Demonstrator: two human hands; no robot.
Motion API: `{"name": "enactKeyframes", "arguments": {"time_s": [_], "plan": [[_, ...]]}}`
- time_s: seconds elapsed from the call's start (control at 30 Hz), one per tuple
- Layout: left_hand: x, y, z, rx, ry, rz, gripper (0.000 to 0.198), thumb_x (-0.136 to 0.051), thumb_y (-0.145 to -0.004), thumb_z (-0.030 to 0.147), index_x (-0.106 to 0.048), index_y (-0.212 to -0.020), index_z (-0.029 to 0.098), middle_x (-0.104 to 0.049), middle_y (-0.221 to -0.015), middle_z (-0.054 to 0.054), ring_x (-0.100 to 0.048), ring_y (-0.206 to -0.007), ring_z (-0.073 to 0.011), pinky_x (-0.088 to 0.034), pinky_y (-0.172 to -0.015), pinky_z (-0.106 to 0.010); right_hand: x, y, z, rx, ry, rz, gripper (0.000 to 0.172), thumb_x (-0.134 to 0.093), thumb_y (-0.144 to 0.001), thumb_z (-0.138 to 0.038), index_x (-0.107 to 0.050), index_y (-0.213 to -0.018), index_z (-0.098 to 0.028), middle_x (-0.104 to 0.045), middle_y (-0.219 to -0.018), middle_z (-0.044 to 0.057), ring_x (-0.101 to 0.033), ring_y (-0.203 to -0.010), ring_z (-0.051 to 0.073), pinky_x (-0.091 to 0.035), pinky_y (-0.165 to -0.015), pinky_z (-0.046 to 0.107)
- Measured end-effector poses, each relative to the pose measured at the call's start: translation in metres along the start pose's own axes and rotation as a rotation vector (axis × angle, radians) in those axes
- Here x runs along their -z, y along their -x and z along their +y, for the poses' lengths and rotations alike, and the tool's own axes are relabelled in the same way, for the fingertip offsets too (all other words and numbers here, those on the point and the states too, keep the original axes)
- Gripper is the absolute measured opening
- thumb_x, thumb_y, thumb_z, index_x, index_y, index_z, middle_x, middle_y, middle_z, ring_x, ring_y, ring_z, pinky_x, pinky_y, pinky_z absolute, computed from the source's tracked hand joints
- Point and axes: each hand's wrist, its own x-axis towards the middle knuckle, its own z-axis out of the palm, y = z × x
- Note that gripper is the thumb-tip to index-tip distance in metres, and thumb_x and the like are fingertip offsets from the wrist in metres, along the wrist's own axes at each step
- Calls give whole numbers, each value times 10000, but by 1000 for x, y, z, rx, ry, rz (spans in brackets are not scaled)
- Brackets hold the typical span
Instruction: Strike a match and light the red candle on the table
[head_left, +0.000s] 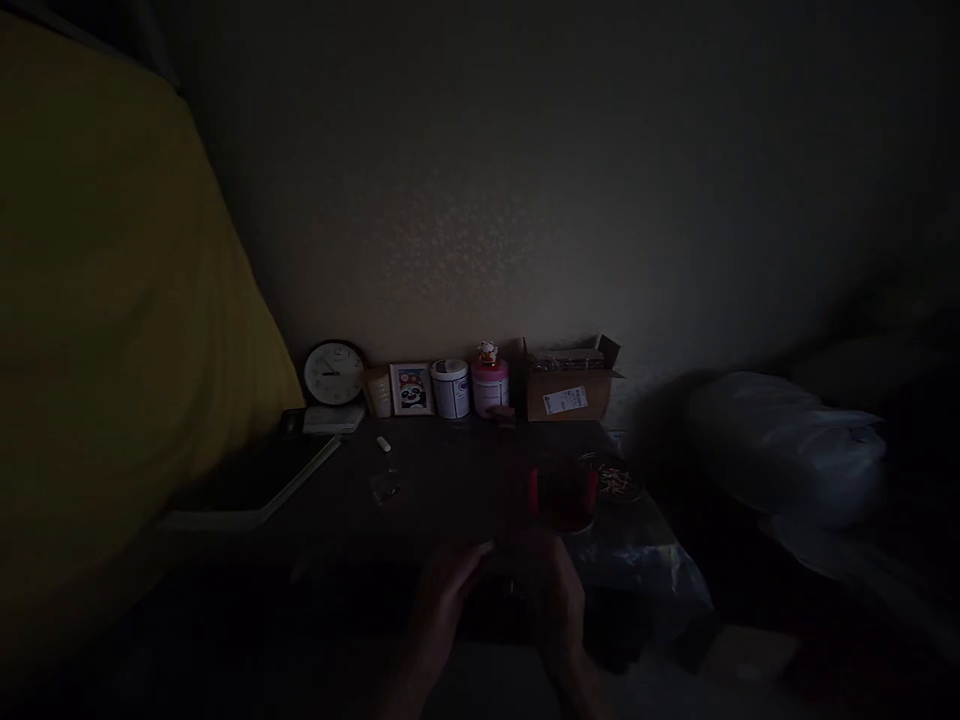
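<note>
In the dim head view both hands are together above the near edge of the dark table (pixel 450 470). My left hand (pixel 446 585) has its fingers bent in and pressed together. A small pale spot shows at its fingertips, possibly a nail or a tiny item. To its right, my right hand (pixel 553 585) is curled closed, knuckles up. Whatever lies between the hands is lost in shadow, apart from a faint glint below them. Just beyond my right hand stands a dark red, shiny container (pixel 562 497). Behind it is a round dish (pixel 637 488) with many thin short sticks.
Along the wall stand a round clock (pixel 334 373), a panda picture frame (pixel 412 390), a white tub (pixel 450 390), a pink-lidded tub (pixel 490 390) and an open cardboard box (pixel 570 395). A small plastic bag (pixel 386 488) lies left. Yellow cloth (pixel 112 300) hangs at left; a pale bag (pixel 780 445) sits right.
</note>
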Motion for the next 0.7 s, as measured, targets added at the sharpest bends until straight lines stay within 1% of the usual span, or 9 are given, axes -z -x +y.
{"name": "enactKeyframes", "arguments": {"time_s": [0.07,0.17,0.2,0.27,0.37,0.47,0.57,0.63,0.7], "plan": [[1,1,-1,5,13,11,206,-742,-705,354,-764,-867,228,-750,-999,-47,-662,-1022,-236,-525,-916,-341,2,1,-3,2,-15,24,180,-501,-918,-167,-647,-991,-240,-714,-869,27,-685,-791,137,-553,-675,217],[-2,1,-1,-7,23,9,243,-767,-673,370,-765,-866,222,-749,-1028,-63,-648,-1056,-257,-512,-940,-366,-3,7,4,26,-1,-94,227,-495,-903,-150,-657,-1030,-244,-716,-886,34,-678,-805,146,-545,-690,234],[-3,1,-1,-10,24,4,241,-765,-683,363,-764,-876,217,-748,-1037,-66,-644,-1065,-257,-508,-945,-363,-5,10,10,8,22,-143,238,-486,-900,-150,-663,-1034,-238,-716,-887,40,-676,-796,149,-541,-671,233],[-4,1,0,-1,26,1,226,-749,-717,344,-759,-894,204,-756,-1015,-68,-656,-1037,-238,-511,-934,-345,-9,15,25,-81,80,-153,228,-482,-898,-173,-666,-1027,-210,-708,-876,56,-673,-765,155,-528,-619,230],[-1,1,-1,29,29,19,216,-746,-732,329,-757,-884,176,-773,-972,-75,-673,-991,-214,-518,-900,-312,-9,19,41,-289,68,-83,205,-507,-899,-250,-661,-1023,-194,-700,-879,59,-665,-769,163,-518,-623,239],[9,1,-3,54,36,40,237,-764,-717,337,-754,-888,174,-780,-1003,-83,-679,-988,-205,-514,-882,-297,-6,21,48,-503,-7,-24,189,-544,-880,-315,-675,-959,-205,-697,-846,33,-650,-744,159,-499,-615,238],[21,2,-5,73,71,86,282,-824,-629,391,-750,-817,194,-793,-975,-74,-693,-951,-199,-512,-860,-297,-5,21,51,-553,-20,48,235,-536,-882,-371,-679,-889,-185,-685,-830,42,-632,-739,166,-493,-624,260],[31,4,-6,84,98,118,357,-864,-542,432,-748,-781,192,-799,-939,-76,-699,-919,-197,-513,-843,-294,-4,20,52,-568,-33,89,265,-553,-871,-409,-683,-869,-179,-684,-861,53,-627,-773,175,-503,-662,283],[42,6,-7,99,119,142,397,-881,-499,439,-749,-771,183,-801,-924,-81,-703,-878,-186,-515,-820,-286,-3,18,51,-578,-49,111,272,-575,-858,-426,-687,-871,-178,-682,-889,58,-624,-802,181,-510,-693,297]]}}
